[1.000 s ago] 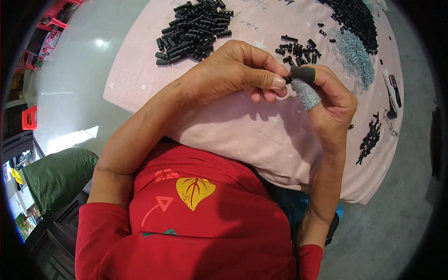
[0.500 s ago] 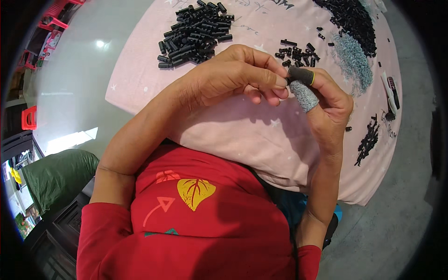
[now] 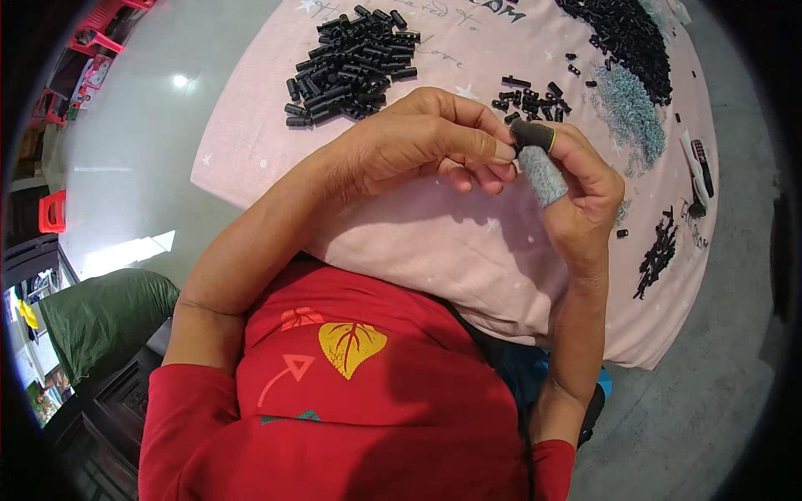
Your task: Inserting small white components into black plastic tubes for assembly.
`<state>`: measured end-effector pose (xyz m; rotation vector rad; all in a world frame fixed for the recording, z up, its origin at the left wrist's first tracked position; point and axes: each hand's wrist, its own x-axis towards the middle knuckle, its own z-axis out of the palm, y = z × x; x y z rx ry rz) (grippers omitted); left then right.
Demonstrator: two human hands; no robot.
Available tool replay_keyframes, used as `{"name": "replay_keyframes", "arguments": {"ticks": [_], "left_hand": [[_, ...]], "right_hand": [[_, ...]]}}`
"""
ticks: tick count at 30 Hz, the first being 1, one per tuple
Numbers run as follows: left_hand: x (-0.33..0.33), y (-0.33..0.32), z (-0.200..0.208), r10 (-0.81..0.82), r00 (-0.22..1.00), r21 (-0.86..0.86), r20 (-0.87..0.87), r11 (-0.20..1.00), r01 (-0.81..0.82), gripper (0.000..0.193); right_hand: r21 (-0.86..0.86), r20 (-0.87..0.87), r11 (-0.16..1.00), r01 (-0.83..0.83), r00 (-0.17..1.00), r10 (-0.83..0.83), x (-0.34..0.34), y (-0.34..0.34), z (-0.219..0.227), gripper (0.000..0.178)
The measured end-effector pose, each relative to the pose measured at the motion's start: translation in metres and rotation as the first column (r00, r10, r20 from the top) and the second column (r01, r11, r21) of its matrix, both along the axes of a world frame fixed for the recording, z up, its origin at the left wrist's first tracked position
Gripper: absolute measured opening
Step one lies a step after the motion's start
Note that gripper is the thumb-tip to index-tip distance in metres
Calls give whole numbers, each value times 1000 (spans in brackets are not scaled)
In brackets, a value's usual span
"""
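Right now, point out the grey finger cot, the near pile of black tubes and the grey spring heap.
grey finger cot (image 3: 543,177), head view, its middle.
black tubes (image 3: 351,67), head view, pile centre.
grey spring heap (image 3: 631,113), head view, its middle.

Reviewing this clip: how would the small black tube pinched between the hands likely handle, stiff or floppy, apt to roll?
The black tube probably is stiff: it keeps its shape between the left hand and right hand. Likely light, since fingertips alone hold it. Being round like those in the pile, it may roll on the pink cloth.
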<state>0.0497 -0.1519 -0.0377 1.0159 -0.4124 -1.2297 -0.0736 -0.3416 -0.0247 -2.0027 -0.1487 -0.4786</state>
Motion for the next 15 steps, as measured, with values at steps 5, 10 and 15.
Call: {"name": "replay_keyframes", "arguments": {"ticks": [5,10,15], "left_hand": [[-2,-1,-4,70,993,-18,-93,997,-72,20],[-4,-4,-8,77,993,-37,-90,996,-81,17],[-4,-5,-9,91,992,-43,-92,995,-95,16]], "right_hand": [[-295,4,952,82,996,-85,1,9,6,44],[-420,157,890,180,980,-125,4,11,3,45],[-486,177,855,180,979,-105,6,10,2,46]]}}
